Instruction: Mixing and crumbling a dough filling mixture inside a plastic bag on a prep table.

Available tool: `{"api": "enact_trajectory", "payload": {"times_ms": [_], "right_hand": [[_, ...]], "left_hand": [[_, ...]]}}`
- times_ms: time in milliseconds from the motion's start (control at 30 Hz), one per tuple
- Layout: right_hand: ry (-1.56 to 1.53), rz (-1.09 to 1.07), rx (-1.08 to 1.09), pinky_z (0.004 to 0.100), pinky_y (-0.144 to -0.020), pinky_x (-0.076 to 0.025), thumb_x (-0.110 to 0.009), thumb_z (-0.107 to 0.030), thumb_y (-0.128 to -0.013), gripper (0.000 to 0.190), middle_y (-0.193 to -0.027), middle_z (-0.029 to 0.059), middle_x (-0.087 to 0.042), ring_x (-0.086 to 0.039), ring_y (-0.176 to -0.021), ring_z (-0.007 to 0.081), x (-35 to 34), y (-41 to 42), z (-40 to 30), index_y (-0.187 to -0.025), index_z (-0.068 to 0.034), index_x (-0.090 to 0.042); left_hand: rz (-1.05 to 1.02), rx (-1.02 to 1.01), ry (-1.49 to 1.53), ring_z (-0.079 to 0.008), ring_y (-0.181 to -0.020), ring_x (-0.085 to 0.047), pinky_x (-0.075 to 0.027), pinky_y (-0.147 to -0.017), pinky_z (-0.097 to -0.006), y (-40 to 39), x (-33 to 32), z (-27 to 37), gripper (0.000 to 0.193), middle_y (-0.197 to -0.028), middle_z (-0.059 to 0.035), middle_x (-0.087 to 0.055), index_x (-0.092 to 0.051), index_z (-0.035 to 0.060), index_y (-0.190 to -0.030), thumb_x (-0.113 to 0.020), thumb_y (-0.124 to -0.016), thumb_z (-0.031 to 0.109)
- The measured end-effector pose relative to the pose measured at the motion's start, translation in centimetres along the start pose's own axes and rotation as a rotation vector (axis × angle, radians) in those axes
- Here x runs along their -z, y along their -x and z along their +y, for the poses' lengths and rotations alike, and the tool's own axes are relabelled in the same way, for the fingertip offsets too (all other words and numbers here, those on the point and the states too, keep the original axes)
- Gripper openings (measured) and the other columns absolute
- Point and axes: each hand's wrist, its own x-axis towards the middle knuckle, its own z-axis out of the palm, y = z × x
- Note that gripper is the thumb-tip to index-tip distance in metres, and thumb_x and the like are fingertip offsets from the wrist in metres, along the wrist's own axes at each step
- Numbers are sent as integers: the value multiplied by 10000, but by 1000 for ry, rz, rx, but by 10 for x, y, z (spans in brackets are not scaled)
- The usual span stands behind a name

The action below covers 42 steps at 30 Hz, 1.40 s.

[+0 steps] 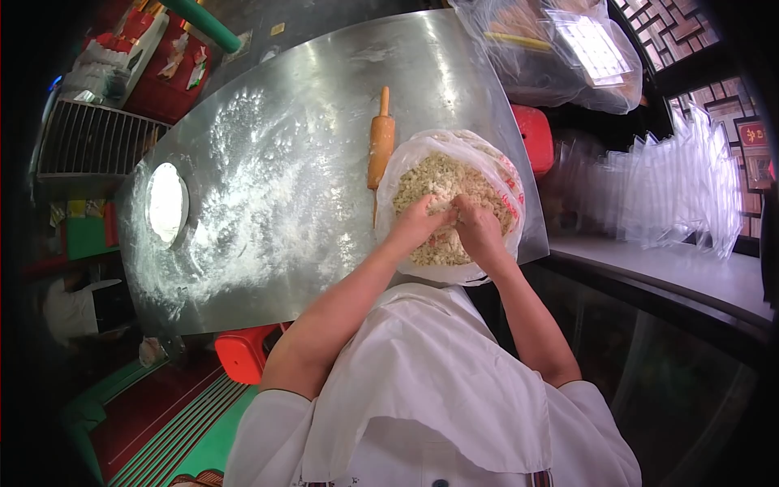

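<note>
A large clear plastic bag [389,164] with red print stands wide open at the right part of a metal worktable [341,67]. Pale, crumbly food mixture [426,173] fills it. Both my hands are over the bag's middle, fingertips close together at a pale lump. My left hand [420,224] has its thumb and fingers around the lump's left side. From the right, my right hand [479,228] pinches at it with bent fingers. Just left of the bag lies a wooden rolling pin [381,143], its handles pointing away from me and towards me.
White flour [243,201] is spread over the table's left half, beside a white oval plate [167,206]. Red plastic stools [240,356] stand under the near and right edges. Clear plastic sleeves [669,189] stand on a ledge at right. Another person [73,307] is at far left.
</note>
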Motion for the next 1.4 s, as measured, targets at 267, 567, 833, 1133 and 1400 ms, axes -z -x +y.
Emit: {"api": "enact_trajectory", "payload": {"times_ms": [267, 567, 833, 1133, 1400], "right_hand": [[117, 64, 40, 476, -733, -488, -691, -155, -785, 236, -735, 153, -649, -653, -763, 364, 13, -10, 5, -987, -119, -574], [554, -338, -57, 437, -792, -491, -778, -341, -718, 479, -924, 147, -685, -658, -943, 328, 7, 22, 56, -1078, -66, -625], [661, -478, -93, 443, -836, -479, -768, -271, -676, 433, -939, 180, -695, -686, -913, 301, -21, 25, 72, -998, -38, -596], [-53, -240, -250, 424, -869, -488, -672, -64, -700, 398, -988, 246, -672, -639, -969, 421, -18, 25, 55, -1064, 24, -538], [-89, -60, -75, 492, -762, -475, -687, -106, -767, 367, -924, 277, -630, -602, -915, 448, 3, 9, 28, -1097, -8, -559]], "left_hand": [[39, 96, 244, -126, -703, -629, -500, -503, -258, 2, 0, 8, 302, -903, -58, -649, -590, 25, -1165, -622, -920, 200], [36, 121, 352, -124, -769, -635, -509, -562, -271, 3, 13, -4, 328, -985, -48, -640, -546, 46, -1203, -594, -935, 228], [8, 50, -440, -132, -789, -627, -492, -551, -287, 10, 16, -31, 515, -896, -104, -644, -501, -19, -1206, -739, -802, 192], [-135, 84, -51, -169, -554, -595, -479, -476, -292, 1, -13, -45, 573, -841, -128, -650, -515, -22, -1185, -777, -747, 239], [49, 184, 18, -115, -592, -580, -467, -495, -227, 1, 8, -4, 303, -922, -37, -634, -569, 46, -1162, -585, -943, 256]]}}
